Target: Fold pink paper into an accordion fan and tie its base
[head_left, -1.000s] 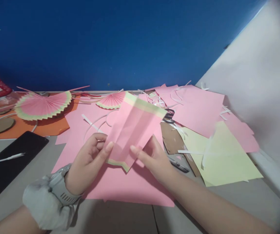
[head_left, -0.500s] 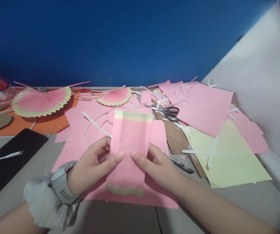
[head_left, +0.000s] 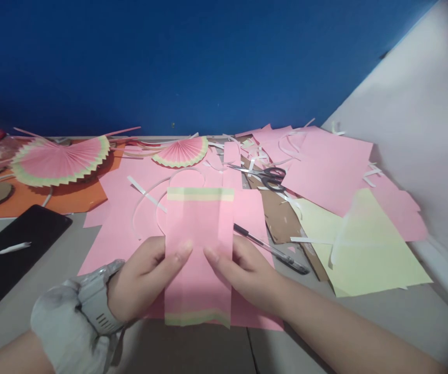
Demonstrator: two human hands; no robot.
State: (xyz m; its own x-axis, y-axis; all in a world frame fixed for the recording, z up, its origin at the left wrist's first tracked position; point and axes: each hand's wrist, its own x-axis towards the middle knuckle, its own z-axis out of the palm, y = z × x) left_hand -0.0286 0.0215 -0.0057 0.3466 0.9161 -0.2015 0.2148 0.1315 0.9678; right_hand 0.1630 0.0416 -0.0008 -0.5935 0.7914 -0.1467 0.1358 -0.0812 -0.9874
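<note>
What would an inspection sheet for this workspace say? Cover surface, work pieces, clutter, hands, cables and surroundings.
Surface: grey tabletop, partly under paper.
Work pieces: pink panel with green-and-yellow ends, held; large pleated fan and small pleated fan behind.
Clutter: scissors, pen, cardboard, pale green sheet, paper strips to the right.
Hands: left hand and right hand grip the pink panel's sides.
Cables: white cable, its end over the black device.
Surroundings: blue wall behind, white wall at right.
</note>
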